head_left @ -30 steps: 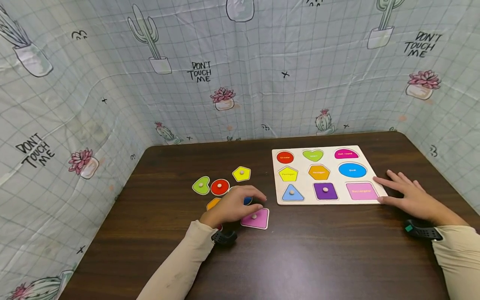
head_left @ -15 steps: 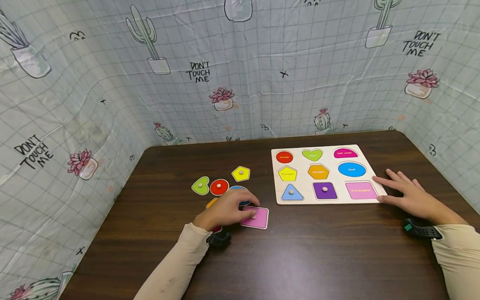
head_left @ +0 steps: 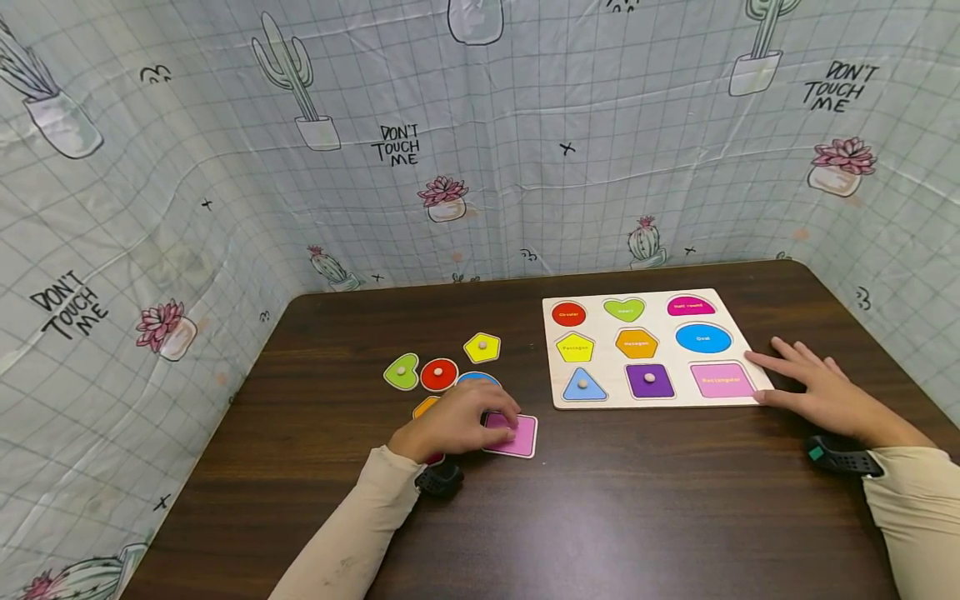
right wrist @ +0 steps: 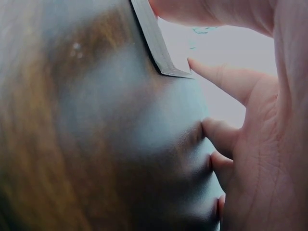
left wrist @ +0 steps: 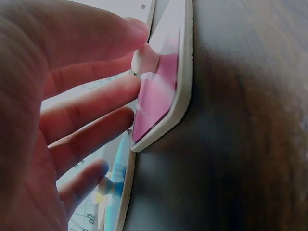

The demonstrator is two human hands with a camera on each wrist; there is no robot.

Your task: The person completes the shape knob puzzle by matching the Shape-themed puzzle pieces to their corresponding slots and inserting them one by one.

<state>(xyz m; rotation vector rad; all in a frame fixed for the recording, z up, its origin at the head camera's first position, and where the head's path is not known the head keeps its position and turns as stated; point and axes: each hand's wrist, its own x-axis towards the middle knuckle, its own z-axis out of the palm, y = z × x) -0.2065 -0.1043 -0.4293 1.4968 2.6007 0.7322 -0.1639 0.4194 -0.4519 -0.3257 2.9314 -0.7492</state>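
My left hand (head_left: 459, 421) reaches over a pink rectangular puzzle piece (head_left: 523, 433) lying on the table. In the left wrist view, thumb and fingertips pinch its pale knob (left wrist: 146, 60), with the other fingers loosely bent beside it. The white shape-puzzle board (head_left: 603, 333) lies to the right, a knobbed blue triangle (head_left: 573, 392) and purple square (head_left: 637, 383) in its front row. Its rectangle slot (head_left: 722, 381) shows bare pink. My right hand (head_left: 832, 396) lies spread at the board's right edge, thumb and index finger touching it.
Loose knobbed pieces lie around my left hand: a green heart (head_left: 405, 367), red circle (head_left: 431, 377), yellow pentagon (head_left: 482, 342), partly covered blue oval (head_left: 478, 377) and orange hexagon (head_left: 424, 406). A dark red piece (head_left: 434, 458) is mostly hidden under the wrist. Patterned cloth (head_left: 495, 208) surrounds the brown table (head_left: 600, 517).
My left hand has drawn slightly back and down onto the pink rectangle, its fingers closing on the knob. The right hand and the board stay in place.
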